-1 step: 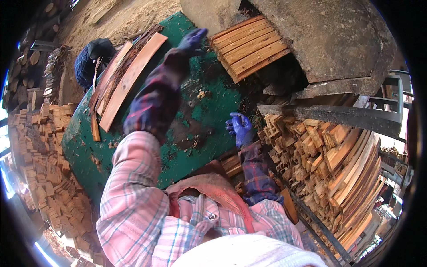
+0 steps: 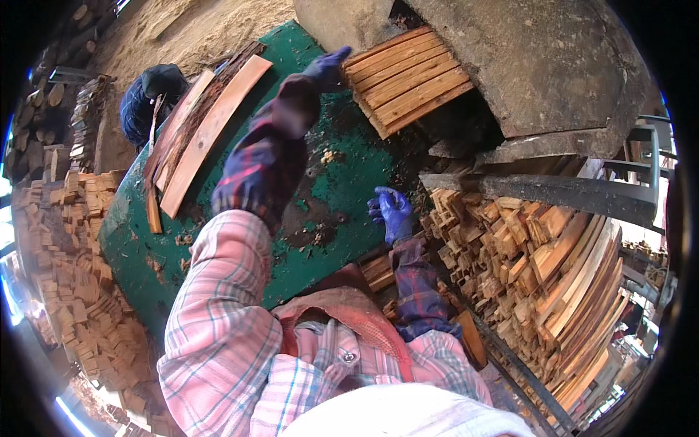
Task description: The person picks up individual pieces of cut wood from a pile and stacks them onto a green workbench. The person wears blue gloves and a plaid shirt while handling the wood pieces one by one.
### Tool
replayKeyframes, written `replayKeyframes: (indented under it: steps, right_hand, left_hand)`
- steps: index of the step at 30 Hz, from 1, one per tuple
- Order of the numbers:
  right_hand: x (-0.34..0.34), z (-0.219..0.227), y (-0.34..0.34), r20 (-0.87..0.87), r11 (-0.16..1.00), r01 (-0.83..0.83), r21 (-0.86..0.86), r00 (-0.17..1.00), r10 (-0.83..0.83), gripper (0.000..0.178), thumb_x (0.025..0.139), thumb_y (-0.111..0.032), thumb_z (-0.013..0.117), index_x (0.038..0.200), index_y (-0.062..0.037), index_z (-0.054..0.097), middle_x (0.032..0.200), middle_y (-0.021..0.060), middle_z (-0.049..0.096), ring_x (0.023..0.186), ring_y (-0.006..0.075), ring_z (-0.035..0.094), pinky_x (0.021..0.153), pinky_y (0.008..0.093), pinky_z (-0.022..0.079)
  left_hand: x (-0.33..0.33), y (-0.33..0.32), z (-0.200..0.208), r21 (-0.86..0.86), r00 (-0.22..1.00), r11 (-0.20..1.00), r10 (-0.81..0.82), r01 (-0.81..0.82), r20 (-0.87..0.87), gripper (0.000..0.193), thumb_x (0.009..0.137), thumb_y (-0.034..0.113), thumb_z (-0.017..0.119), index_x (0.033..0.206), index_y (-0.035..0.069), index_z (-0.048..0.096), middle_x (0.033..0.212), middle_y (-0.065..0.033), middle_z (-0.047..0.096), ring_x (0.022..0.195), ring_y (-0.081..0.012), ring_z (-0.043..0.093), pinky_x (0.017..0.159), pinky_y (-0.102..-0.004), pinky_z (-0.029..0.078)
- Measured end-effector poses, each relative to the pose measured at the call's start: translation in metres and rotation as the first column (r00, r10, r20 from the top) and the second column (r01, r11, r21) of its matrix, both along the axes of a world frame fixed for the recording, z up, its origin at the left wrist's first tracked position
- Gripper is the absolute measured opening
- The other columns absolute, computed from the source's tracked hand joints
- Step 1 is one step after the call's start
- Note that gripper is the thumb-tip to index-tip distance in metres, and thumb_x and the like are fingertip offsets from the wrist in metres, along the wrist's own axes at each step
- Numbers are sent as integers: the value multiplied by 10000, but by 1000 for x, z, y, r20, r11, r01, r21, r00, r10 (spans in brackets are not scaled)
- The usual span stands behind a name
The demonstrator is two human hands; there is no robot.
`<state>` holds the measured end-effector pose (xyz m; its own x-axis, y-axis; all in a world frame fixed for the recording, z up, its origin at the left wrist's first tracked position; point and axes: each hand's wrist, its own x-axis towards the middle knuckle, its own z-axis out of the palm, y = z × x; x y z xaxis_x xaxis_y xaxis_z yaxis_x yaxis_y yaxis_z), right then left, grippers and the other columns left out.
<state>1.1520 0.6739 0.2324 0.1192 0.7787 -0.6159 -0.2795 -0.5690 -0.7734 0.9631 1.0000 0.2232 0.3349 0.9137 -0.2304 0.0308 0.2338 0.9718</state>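
A row of sawn wooden strips [image 2: 411, 76] lies side by side at the far middle, next to a stone-like slab. Stretched far forward over the green tabletop [image 2: 342, 189], my left hand [image 2: 326, 69] wears a blue-purple glove. Its fingers point at the near-left end of the strips, extended and holding nothing; whether they touch the wood is hard to tell. My right hand [image 2: 394, 213], gloved alike, hovers by the table's right edge. Its fingers are loosely bent and apart, with nothing in them.
Bark-edged boards [image 2: 211, 138] lie at the table's far left, with a person in dark clothing [image 2: 149, 105] beyond. Stacked wood pieces [image 2: 502, 255] fill the right under a dark metal beam [image 2: 553, 191]. Another wood pile [image 2: 65, 269] stands at left. A concrete slab [image 2: 539, 65] lies far right.
My left hand has moved right, closer to the end of the wooden strips, and its forearm swung with it. My right hand is almost unmoved.
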Motion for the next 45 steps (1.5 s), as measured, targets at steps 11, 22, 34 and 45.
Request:
replayKeyframes:
  steps: [11, 22, 34, 45]
  right_hand:
    - [-6, -17, -12, 14, 988, 115, 106, 993, -117, 235, 911, -222, 516, 1086, -80, 580, 863, 76, 651, 643, 107, 600, 516, 218, 469]
    - [-217, -51, -69, -209, 944, 35, 329, 977, 37, 486, 822, -246, 657, 1195, 18, 493, 1106, 90, 566, 1028, 197, 504, 909, 333, 393]
    - [-121, -55, -542, 203, 562, 764, 318, 524, -827, 548, 856, -199, 607, 1307, 20, 386, 1238, 103, 482, 1124, 194, 444, 966, 312, 341]
    - [64, -20, -493, 625, 301, 843, 445, -52, -779, 410, 881, -263, 570, 1217, -38, 506, 1165, 76, 541, 1018, 176, 510, 863, 322, 423]
  left_hand:
    - [-171, -132, -4, -156, 968, 961, -242, 229, -66, 429, 843, 382, 605, 1094, 39, 553, 871, -41, 586, 724, -137, 547, 618, -250, 464]
    - [-178, -510, 47, 126, 924, 981, -92, 148, -371, 663, 707, 266, 709, 1212, -19, 388, 1087, -214, 536, 958, -308, 565, 833, -387, 456]
    - [-137, -520, 72, 20, 632, 642, -748, 766, -201, 324, 808, 184, 622, 1058, -6, 544, 898, -70, 593, 810, -132, 553, 724, -291, 457]
    - [-127, -467, 51, 25, 643, 667, -706, 744, -296, 431, 833, 171, 616, 1203, -9, 490, 1037, -85, 590, 943, -166, 558, 811, -308, 456]
